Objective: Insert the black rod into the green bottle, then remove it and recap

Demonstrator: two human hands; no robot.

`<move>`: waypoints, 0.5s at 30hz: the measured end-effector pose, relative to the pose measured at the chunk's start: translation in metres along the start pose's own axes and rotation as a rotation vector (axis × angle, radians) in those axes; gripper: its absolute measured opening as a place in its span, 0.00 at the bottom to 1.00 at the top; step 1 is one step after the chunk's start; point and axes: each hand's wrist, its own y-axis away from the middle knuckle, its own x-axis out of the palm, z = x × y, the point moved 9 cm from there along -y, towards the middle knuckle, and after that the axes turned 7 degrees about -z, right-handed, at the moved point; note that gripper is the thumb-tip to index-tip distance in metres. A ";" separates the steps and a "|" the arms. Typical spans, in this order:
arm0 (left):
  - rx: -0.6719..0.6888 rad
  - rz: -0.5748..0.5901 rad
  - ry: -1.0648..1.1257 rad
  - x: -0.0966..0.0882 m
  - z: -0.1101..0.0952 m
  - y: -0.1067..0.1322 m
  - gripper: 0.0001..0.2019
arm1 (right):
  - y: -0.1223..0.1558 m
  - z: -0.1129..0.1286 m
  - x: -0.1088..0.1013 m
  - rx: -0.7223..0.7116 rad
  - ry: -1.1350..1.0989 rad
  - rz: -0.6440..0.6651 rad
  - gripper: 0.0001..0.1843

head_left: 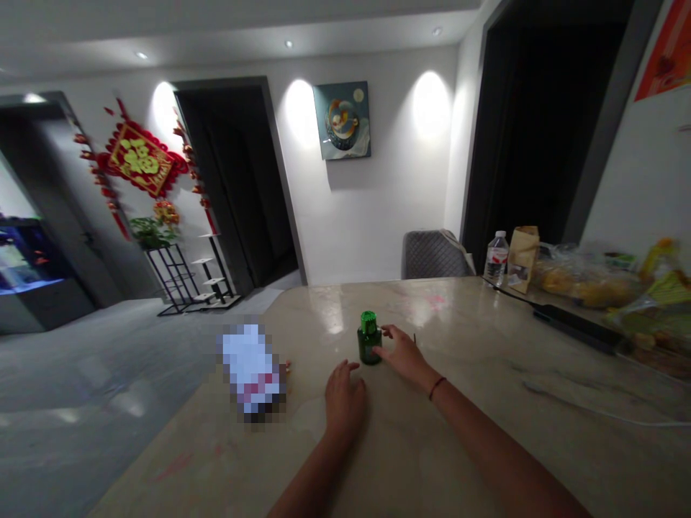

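Note:
A small dark green glass bottle with a brighter green ribbed cap stands upright on the marble-like table. My right hand is at the bottle's right side, its thumb overlapping the front and its fingers apart; whether the thumb touches the glass I cannot tell. A thin dark bracelet circles that wrist. Just left of the bottle and nearer me, my left hand rests low over the table with loosely curved, parted fingers, holding nothing. Behind my right hand, a thin dark upright object shows.
A pixelated phone-like item lies on the left, with small orange-brown bits beside it. Along the right are a water bottle, a paper bag, plastic food bags, a black power strip and a white cable.

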 end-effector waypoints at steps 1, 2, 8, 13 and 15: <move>0.001 -0.009 0.012 -0.002 -0.002 -0.001 0.12 | -0.001 0.000 -0.001 -0.008 0.035 -0.025 0.26; -0.009 -0.025 0.022 -0.004 -0.002 -0.002 0.10 | -0.002 0.000 -0.004 -0.013 0.072 -0.054 0.26; -0.071 -0.030 0.028 -0.009 0.000 -0.002 0.13 | -0.013 -0.001 -0.039 0.015 0.259 -0.170 0.10; 0.058 0.128 0.027 0.006 -0.013 0.010 0.14 | -0.011 0.024 -0.059 -0.214 0.360 -0.151 0.11; 0.136 0.172 0.011 0.010 -0.022 0.015 0.14 | -0.010 0.029 -0.064 -0.251 0.396 -0.136 0.11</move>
